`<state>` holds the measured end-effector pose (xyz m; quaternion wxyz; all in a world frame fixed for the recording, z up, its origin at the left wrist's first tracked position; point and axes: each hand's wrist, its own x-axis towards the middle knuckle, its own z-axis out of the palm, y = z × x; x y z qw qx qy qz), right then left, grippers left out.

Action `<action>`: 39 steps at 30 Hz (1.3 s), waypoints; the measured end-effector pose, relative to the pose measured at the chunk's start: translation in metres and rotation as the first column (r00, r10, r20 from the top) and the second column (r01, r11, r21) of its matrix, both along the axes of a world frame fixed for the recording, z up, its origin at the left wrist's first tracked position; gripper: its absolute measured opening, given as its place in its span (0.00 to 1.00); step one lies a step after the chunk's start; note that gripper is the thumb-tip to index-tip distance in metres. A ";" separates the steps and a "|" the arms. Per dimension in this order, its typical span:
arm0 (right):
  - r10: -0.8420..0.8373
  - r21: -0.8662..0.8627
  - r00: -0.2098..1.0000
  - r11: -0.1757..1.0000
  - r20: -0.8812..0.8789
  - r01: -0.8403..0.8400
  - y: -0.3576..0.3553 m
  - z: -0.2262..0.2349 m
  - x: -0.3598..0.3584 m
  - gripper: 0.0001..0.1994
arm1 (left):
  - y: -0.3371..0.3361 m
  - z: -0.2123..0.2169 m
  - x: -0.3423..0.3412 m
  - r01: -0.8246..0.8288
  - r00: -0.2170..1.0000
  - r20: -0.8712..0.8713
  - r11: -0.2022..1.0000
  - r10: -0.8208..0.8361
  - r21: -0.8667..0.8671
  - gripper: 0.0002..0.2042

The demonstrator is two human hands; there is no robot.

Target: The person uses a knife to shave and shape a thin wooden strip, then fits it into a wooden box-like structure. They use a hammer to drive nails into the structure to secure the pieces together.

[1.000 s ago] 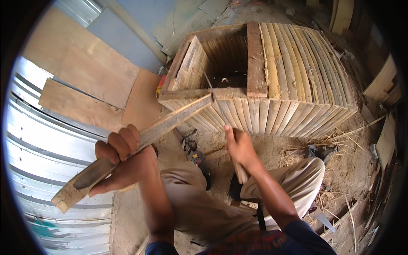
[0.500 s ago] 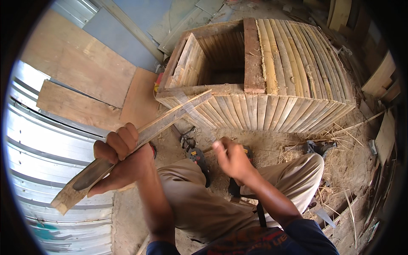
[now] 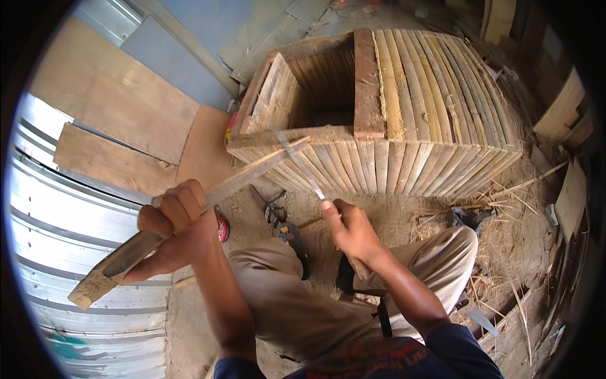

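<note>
A long split bamboo strip (image 3: 252,172) slants up from the lower left toward the box, its hollow end near me. My left hand (image 3: 183,243) is closed around it close to that near end. My right hand (image 3: 352,232) grips a knife (image 3: 307,172) by its wooden handle, whose butt shows below the fist. The thin blade points up and left and crosses the strip near its far end; whether it touches the strip I cannot tell.
A slatted wooden box (image 3: 435,164) with an open section stands ahead. Corrugated metal sheet (image 3: 69,246) and plywood (image 3: 120,95) lie left. A red can (image 3: 222,228) sits by my left forearm, a saw blade (image 3: 483,320) lower right. Shavings (image 3: 505,205) litter the ground.
The knife blade, blurred by motion before, now shows more sharply and lies across the strip nearer its far end. My right hand has shifted slightly; its knife handle now shows. Both grips hold.
</note>
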<state>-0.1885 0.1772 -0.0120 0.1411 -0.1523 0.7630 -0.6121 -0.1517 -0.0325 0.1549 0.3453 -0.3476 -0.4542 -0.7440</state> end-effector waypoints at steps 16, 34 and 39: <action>-0.091 -0.040 0.982 0.996 -0.166 0.086 -0.029 0.035 -0.002 0.28 | -0.021 -0.009 0.002 -0.131 0.991 0.035 0.968 0.126 0.213 0.41; -0.008 0.029 0.996 1.000 -0.092 0.011 -0.027 0.004 -0.011 0.30 | -0.027 -0.013 0.004 -0.176 0.984 0.028 0.961 0.174 0.212 0.42; 0.029 0.034 0.979 0.999 -0.202 -0.023 -0.024 -0.001 -0.017 0.30 | -0.022 -0.011 0.003 -0.160 0.987 0.027 0.968 0.157 0.193 0.42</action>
